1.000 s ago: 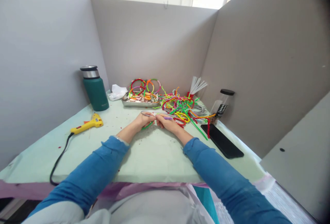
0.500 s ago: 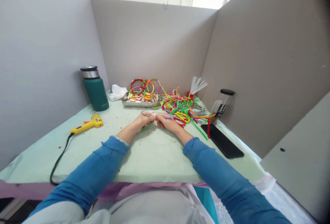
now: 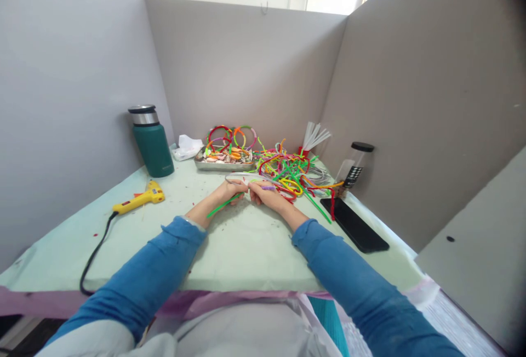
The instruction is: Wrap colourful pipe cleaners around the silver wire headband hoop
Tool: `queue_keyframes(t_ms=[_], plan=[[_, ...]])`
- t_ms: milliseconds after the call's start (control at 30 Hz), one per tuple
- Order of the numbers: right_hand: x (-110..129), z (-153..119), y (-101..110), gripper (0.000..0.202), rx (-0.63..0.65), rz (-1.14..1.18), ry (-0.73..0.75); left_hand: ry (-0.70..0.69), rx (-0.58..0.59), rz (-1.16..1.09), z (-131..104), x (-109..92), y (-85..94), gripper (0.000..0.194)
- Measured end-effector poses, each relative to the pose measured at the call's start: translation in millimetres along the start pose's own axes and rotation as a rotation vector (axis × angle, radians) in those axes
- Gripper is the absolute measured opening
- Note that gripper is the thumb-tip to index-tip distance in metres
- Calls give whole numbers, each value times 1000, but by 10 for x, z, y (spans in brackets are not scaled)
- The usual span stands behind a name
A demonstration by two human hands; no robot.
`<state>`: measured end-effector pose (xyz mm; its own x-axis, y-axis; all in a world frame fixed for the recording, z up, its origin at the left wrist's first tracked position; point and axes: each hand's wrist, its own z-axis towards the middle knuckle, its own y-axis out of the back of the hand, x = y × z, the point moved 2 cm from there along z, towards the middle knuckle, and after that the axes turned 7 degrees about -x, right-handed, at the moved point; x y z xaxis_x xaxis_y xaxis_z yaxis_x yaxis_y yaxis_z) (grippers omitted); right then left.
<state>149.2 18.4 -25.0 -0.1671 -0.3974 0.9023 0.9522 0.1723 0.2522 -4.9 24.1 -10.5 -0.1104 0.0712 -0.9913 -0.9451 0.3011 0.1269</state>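
Close together over the table's middle, my left hand [image 3: 235,189] and my right hand [image 3: 263,193] are closed in pinches, fingertips nearly touching. Between them is a thin, pale grey hoop [image 3: 242,174], which arches behind the fingers. A purple fuzzy stretch [image 3: 268,188] of it shows at my right hand. A green pipe cleaner [image 3: 219,209] sticks out of my left fingers, its free end lying toward the left wrist. My fingers hide where the green piece meets the hoop.
Behind the hands are a metal tray [image 3: 224,168] with small pieces and colourful rings, and a tangled pipe-cleaner pile [image 3: 287,168]. A yellow glue gun [image 3: 139,199] and green bottle [image 3: 153,146] stand left. On the right are a black phone [image 3: 355,226], clear bottle [image 3: 352,168] and white sticks [image 3: 314,137].
The green pipe cleaner's free end has swung out leftward and toward me, so more of it shows beside my left wrist. Both hands have stayed nearly in place.
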Motion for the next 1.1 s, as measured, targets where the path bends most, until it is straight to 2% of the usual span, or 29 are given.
queue_keyframes(t_ms=[267,367,600,800,967,1100], plan=[[-76,48,43,42,-47,107,-25,-44,38,-40,34,-33,-39,11],[-91,60,48,43,-25,137,-23,-61,26,-65,40,-24,-53,9],[-90,59,49,41,-24,176,-45,-116,-68,19,35,9,-24,22],[-111,71,50,40,-20,189,-48,-161,-14,122,30,10,-15,32],[-135,79,49,41,-18,189,-47,-233,-31,147,66,28,-11,35],[-141,78,50,41,-20,181,-36,-230,-37,161,82,20,-9,39]])
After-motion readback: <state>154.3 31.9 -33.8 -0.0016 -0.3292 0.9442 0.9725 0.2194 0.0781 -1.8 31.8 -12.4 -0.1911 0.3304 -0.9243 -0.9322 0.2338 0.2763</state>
